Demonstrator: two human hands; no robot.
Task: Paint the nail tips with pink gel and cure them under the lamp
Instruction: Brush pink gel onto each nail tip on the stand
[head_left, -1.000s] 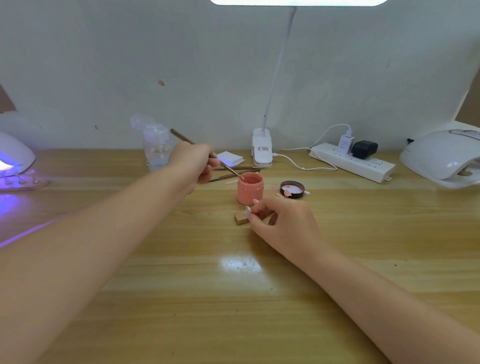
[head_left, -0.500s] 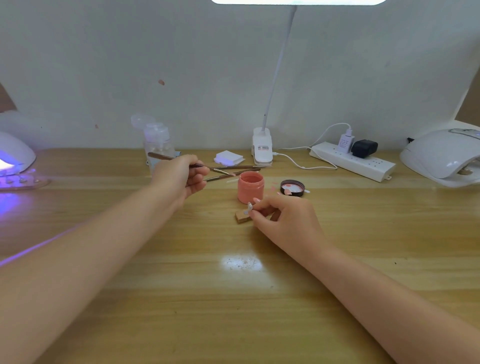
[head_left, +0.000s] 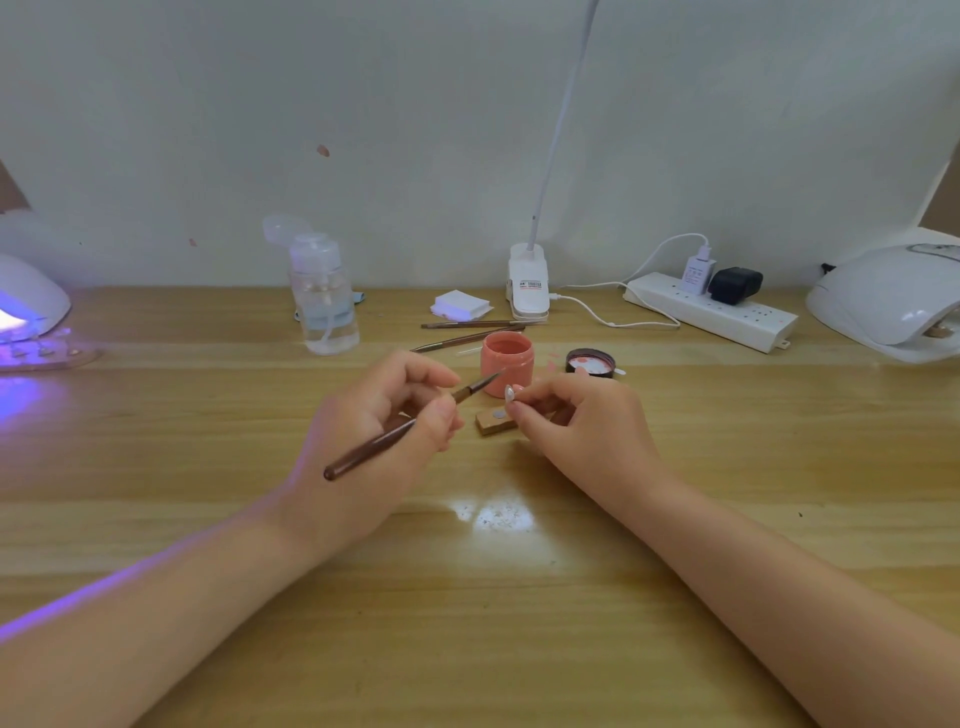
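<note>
Left hand (head_left: 384, 415): grips the brush (head_left: 410, 426) pen-fashion, fingers curled round the wooden handle.
Brush axis: runs from lower left, handle end over the back of the hand, up and right to the bristle end, aimed at the nail tip.
Right hand (head_left: 582, 431): pinches the nail tip (head_left: 509, 393) or its stick between thumb and forefinger; which of the two, hard to tell at this size.
Nail tip: pale, upright, just above the fingertips, directly in front of the pink gel jar (head_left: 507, 364).
Key relation: bristle end just left of the nail tip, near but apparently apart; nail tip lies right of the left hand, at the brush's far end.
Small wooden block (head_left: 493, 420): on the table (head_left: 493, 597) between the hands, just below the nail tip.
Jar lid (head_left: 590, 360): off, lying right of the jar.
Curing lamp (head_left: 28, 306): far left, glowing violet, well apart from the hands.
Likely step: laying gel on the tip; curing not yet done for this one.
</note>
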